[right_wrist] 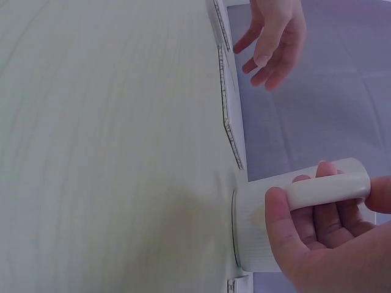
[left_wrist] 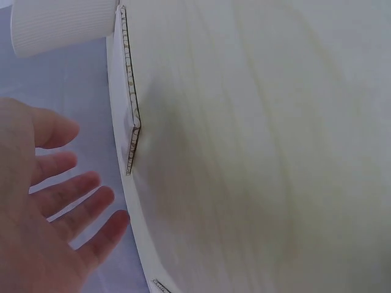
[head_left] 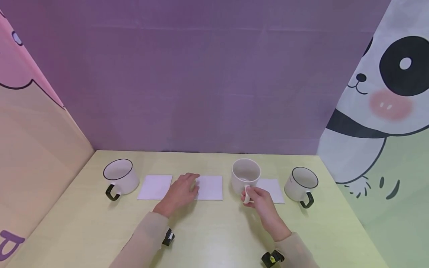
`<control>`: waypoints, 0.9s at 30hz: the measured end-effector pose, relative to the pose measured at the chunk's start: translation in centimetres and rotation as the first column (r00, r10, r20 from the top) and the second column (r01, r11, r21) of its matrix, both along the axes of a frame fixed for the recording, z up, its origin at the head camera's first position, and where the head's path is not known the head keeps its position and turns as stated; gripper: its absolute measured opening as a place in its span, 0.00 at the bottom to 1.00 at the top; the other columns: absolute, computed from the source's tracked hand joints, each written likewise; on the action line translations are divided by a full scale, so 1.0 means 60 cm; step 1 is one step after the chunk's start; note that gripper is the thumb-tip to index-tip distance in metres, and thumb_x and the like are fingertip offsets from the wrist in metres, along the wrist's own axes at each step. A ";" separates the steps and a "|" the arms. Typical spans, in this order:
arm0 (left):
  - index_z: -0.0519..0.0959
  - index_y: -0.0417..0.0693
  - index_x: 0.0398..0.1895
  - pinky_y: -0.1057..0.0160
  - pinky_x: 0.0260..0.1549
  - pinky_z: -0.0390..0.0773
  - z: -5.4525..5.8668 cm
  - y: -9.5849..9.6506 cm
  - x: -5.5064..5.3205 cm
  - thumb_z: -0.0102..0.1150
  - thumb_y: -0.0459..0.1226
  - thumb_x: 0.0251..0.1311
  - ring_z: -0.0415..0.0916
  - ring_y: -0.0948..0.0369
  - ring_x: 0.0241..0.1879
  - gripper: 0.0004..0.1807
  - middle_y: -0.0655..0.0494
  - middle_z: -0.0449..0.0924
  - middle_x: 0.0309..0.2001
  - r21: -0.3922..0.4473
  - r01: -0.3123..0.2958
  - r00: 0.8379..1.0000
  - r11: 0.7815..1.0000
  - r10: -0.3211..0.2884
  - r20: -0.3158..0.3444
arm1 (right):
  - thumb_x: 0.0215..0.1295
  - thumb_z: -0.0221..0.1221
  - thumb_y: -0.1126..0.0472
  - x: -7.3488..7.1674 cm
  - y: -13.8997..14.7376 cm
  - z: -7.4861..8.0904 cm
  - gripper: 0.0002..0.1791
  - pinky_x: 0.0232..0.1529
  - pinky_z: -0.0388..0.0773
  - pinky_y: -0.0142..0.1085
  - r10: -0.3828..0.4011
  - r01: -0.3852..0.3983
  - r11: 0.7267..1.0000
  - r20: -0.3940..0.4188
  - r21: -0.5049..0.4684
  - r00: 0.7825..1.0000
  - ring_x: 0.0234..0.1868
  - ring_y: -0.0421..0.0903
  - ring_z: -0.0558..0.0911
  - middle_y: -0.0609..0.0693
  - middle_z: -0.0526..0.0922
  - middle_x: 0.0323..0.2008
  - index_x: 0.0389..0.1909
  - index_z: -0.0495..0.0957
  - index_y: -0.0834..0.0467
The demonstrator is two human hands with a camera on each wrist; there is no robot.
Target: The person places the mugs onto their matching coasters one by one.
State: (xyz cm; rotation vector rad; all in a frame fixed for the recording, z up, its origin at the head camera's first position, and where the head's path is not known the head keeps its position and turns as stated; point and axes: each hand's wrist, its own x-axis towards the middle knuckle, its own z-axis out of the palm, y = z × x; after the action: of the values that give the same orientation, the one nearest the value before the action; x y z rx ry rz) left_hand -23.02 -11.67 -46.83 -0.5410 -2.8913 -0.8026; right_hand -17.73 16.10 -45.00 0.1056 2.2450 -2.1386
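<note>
The right hand (head_left: pixel 264 212) pinches the handle (head_left: pixel 247 195) of a white mug (head_left: pixel 244 178), at the mug's six o'clock. Toward its nine o'clock, the left hand (head_left: pixel 182 190) hovers, fingers loosely spread. A white card (head_left: pixel 273 190) lies at four o'clock, a black-rimmed mug (head_left: pixel 296 190) at three.

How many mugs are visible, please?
3: a black-rimmed mug far left, another black-rimmed mug far right, and a white-handled mug between them, held by the right hand.

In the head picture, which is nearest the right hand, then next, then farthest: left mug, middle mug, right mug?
1. Middle mug: gripped by the right hand.
2. Right mug: right of the hand.
3. Left mug: far left.
</note>
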 end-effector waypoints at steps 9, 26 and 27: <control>0.74 0.39 0.66 0.45 0.65 0.69 0.000 -0.001 -0.005 0.58 0.38 0.70 0.70 0.45 0.64 0.24 0.43 0.76 0.63 -0.031 0.014 0.999 0.999 -0.013 0.036 | 0.78 0.51 0.63 -0.002 -0.001 -0.001 0.15 0.46 0.81 0.44 0.011 -0.011 1.000 0.011 -0.001 1.000 0.37 0.46 0.79 0.53 0.80 0.32 0.41 0.77 0.73; 0.77 0.38 0.62 0.44 0.63 0.72 -0.002 -0.004 -0.013 0.59 0.38 0.69 0.72 0.44 0.63 0.22 0.43 0.75 0.63 -0.155 0.080 0.996 0.985 -0.072 0.056 | 0.78 0.50 0.64 -0.006 0.000 -0.004 0.14 0.49 0.81 0.46 0.013 -0.013 1.000 0.028 -0.016 1.000 0.38 0.46 0.79 0.52 0.80 0.32 0.40 0.78 0.71; 0.77 0.38 0.62 0.43 0.62 0.72 -0.002 -0.004 -0.013 0.59 0.38 0.68 0.72 0.44 0.63 0.22 0.42 0.75 0.63 -0.163 0.083 0.996 0.983 -0.076 0.053 | 0.78 0.50 0.64 -0.006 0.000 -0.005 0.14 0.49 0.81 0.47 0.013 -0.013 1.000 0.027 -0.017 1.000 0.38 0.46 0.79 0.52 0.80 0.32 0.40 0.78 0.71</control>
State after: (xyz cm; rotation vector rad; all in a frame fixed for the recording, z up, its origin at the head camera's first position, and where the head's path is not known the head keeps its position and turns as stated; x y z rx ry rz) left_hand -23.81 -11.93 -46.93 -0.6664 -3.0146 -0.5957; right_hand -18.08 16.09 -45.27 0.1187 2.2059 -2.1359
